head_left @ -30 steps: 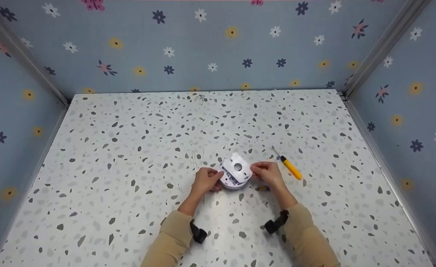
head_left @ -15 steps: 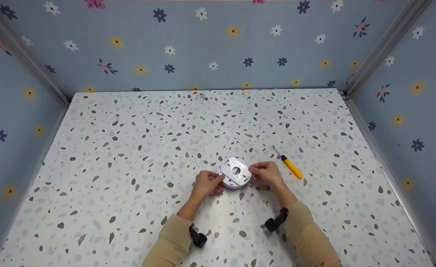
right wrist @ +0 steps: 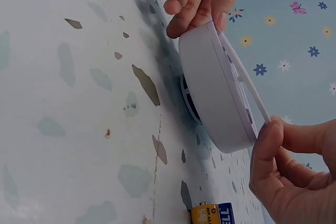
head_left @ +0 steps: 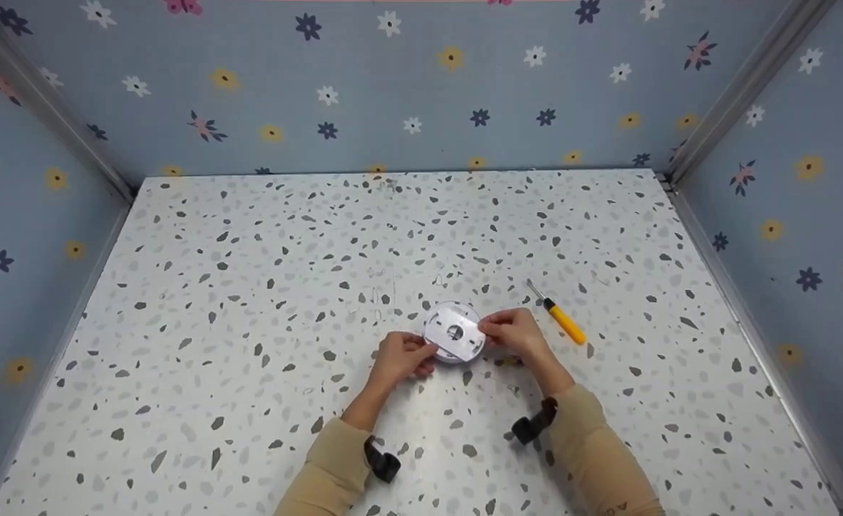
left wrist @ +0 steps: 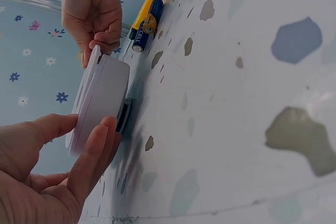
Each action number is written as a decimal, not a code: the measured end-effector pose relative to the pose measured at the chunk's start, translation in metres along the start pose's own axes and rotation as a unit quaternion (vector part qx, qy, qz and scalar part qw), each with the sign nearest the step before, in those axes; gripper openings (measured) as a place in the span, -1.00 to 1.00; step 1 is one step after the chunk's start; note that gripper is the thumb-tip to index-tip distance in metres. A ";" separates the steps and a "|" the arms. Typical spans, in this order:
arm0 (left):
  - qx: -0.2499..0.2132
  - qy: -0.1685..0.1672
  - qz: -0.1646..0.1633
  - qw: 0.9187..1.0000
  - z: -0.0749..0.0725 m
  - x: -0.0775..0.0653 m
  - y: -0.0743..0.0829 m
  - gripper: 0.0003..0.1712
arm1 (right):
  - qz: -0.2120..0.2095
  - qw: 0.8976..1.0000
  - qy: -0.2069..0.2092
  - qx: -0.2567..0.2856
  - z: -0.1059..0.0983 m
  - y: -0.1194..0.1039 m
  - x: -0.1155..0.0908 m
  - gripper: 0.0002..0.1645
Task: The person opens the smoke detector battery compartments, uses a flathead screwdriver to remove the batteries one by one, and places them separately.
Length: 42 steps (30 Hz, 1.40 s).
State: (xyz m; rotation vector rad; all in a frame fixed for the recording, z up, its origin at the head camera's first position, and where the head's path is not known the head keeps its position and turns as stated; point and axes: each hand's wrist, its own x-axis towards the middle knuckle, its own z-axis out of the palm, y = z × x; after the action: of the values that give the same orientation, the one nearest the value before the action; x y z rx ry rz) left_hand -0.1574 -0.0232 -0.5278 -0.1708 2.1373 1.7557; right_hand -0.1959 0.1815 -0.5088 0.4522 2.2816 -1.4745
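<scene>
A round white device like a smoke detector (left wrist: 107, 85) stands slightly off the table, its dark-slotted face down. Over its back lies a white flat plate (head_left: 469, 331) with a round hole in the middle. My left hand (head_left: 398, 356) holds the device at its left side, thumb on the upper edge and fingers against the side wall. With thumb and forefinger, my right hand (head_left: 520, 334) pinches the right edge of the plate. In the right wrist view, the plate (right wrist: 251, 85) is tilted, with a gap on the right-hand side.
A screwdriver (head_left: 566, 324) with a yellow handle lies to the right of my right hand. Batteries (left wrist: 142, 39) rest on the speckled table (head_left: 249, 401) beside that hand, mostly hidden from the head view. Flower-patterned walls (head_left: 364, 79) border the table's back and sides.
The plate, earlier raised and askew with the device's inside showing, has come down over the back and turned slightly. Both hands stay at the device's sides.
</scene>
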 end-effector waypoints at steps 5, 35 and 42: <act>0.017 -0.007 0.008 1.000 -0.002 -0.001 0.001 -0.55 | -0.017 1.000 -0.011 -0.008 -0.002 -0.003 -0.002 -0.81; 0.046 0.060 -0.026 0.997 0.000 0.012 0.009 -0.48 | -0.012 0.999 0.009 -0.030 0.000 -0.015 0.002 -0.82; 0.044 0.058 -0.022 0.997 0.000 0.013 0.010 -0.47 | -0.038 0.998 0.020 -0.052 0.001 -0.012 0.002 -0.86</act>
State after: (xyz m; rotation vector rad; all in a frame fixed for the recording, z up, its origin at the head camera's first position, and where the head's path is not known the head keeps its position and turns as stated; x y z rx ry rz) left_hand -0.1724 -0.0189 -0.5233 -0.3008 2.2691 1.6599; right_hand -0.2035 0.1760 -0.5008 0.3729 2.4186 -1.3848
